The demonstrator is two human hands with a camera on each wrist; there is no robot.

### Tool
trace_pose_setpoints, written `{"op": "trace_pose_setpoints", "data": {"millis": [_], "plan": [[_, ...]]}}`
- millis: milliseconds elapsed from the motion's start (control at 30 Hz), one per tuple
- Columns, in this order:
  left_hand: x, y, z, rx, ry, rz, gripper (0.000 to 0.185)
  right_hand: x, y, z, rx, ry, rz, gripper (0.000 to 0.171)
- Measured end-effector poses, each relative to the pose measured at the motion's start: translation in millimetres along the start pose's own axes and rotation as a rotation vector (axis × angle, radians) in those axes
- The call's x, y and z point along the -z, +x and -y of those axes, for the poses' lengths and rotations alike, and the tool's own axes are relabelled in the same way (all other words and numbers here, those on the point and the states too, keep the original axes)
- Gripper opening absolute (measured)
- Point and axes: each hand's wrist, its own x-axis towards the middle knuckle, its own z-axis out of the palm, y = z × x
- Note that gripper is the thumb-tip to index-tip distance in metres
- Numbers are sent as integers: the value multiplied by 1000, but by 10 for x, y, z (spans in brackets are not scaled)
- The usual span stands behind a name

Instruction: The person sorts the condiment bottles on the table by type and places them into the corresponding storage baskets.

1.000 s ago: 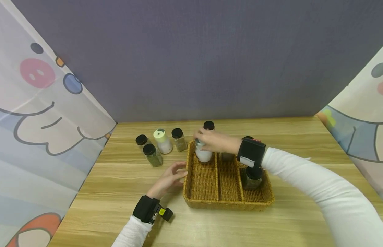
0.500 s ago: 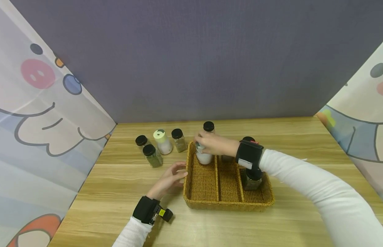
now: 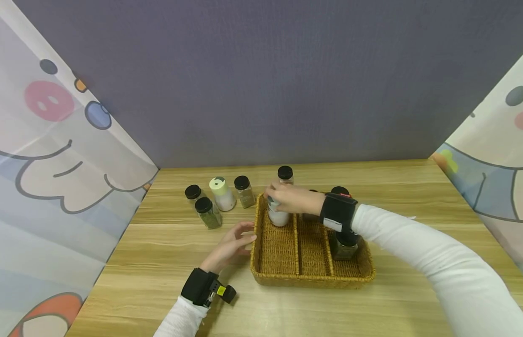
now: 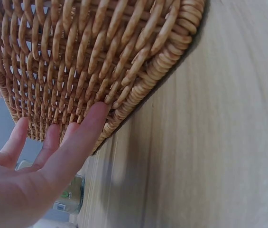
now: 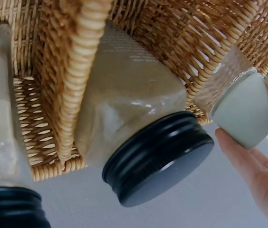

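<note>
While the left hand [image 3: 229,245] rests flat-fingered against the basket [image 3: 312,277] wall, the right hand's [image 3: 292,199] grip has lowered the white jar [image 3: 279,216] into the far-left compartment, fingers around its cap.

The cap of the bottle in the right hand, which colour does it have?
The cap is pale grey-green, clearest in the right wrist view, with the right hand holding it.

A light wooden table [image 3: 160,262] carried a woven wicker tray [image 3: 312,276] and five spice jars [image 3: 208,211] beside it.
</note>
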Motion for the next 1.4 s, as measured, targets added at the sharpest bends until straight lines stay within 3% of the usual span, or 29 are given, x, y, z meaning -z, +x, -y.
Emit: {"op": "trace_pose_setpoints", "data": {"millis": [900, 1400], "plan": [[17, 19, 36, -28, 15, 13, 58, 20, 63, 3, -39, -26, 91, 36], [-15, -7, -3, 3, 2, -25, 48, 41, 89, -14, -33, -72, 106, 35]]}}
